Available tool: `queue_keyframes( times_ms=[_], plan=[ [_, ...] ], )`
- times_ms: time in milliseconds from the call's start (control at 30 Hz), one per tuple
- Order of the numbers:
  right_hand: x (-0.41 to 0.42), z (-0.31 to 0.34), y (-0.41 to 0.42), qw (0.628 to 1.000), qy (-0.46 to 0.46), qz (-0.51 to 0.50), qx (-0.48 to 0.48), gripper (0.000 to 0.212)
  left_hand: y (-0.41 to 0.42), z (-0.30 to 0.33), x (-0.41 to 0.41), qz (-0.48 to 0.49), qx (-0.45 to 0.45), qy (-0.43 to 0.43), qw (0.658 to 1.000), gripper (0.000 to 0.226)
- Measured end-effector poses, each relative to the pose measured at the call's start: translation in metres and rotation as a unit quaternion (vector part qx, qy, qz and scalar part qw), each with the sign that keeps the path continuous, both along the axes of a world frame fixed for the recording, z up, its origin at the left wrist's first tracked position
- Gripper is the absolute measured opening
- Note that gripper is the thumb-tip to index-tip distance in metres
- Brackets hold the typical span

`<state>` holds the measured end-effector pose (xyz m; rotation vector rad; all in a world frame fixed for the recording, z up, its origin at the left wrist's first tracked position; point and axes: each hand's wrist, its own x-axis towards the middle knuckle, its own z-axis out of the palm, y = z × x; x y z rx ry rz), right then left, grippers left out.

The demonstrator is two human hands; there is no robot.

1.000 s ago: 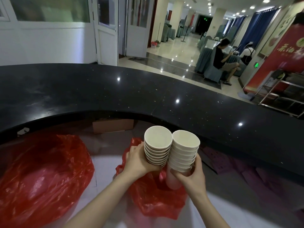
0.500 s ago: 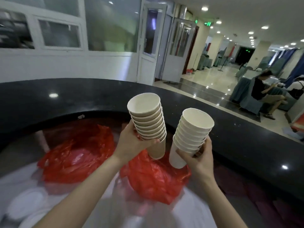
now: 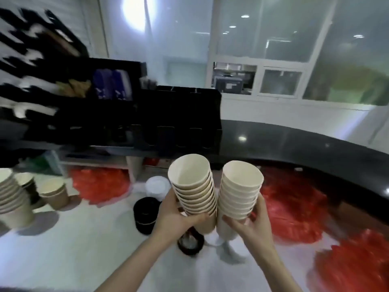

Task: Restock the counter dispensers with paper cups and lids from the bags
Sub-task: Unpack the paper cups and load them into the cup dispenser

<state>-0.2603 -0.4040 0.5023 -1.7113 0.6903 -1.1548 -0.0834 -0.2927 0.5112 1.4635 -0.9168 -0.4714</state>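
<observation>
My left hand (image 3: pixel 179 216) grips a stack of several cream paper cups (image 3: pixel 194 186), mouths tilted toward me. Beside it my right hand (image 3: pixel 252 224) grips a second, similar stack of paper cups (image 3: pixel 240 194). The two stacks stand side by side, almost touching, above the white lower worktop (image 3: pixel 84 239). A black counter dispenser rack (image 3: pixel 185 114) with several slots stands behind them on the dark counter. Red plastic bags (image 3: pixel 294 207) lie on the worktop to the right and another red bag (image 3: pixel 101 184) to the left. The picture is blurred.
Stacks of brown-sided paper cups (image 3: pixel 14 197) stand at the left edge. A stack of black lids (image 3: pixel 146 213), a white lid stack (image 3: pixel 156 186) and a black item (image 3: pixel 190 242) sit under my hands. The curved black counter (image 3: pixel 305 144) runs along the right.
The view has swung left, from the open hall to the dispenser rack. Both hands still hold their cup stacks, now closer together and in front of the rack.
</observation>
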Motion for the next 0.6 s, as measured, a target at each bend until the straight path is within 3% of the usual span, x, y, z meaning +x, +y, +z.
queue_keyframes(
  times_ms=[167,300,433,600],
  plan=[
    [0.142,-0.005,0.068,0.988,0.016,0.155,-0.006,0.092,0.115,-0.018,0.104,0.176,-0.010,0.021,0.984,0.081],
    [0.255,-0.018,0.132,0.972,0.028,0.234,0.003,0.088,0.207,-0.041,0.190,0.263,0.017,0.015,0.965,0.078],
    [0.354,-0.046,0.188,0.968,0.047,0.245,0.032,0.090,0.282,-0.072,0.269,0.349,0.061,0.022,0.935,0.065],
    [0.427,-0.085,0.224,0.965,0.131,0.220,0.060,0.098,0.342,-0.108,0.342,0.414,0.117,-0.004,0.903,0.071]
  ],
)
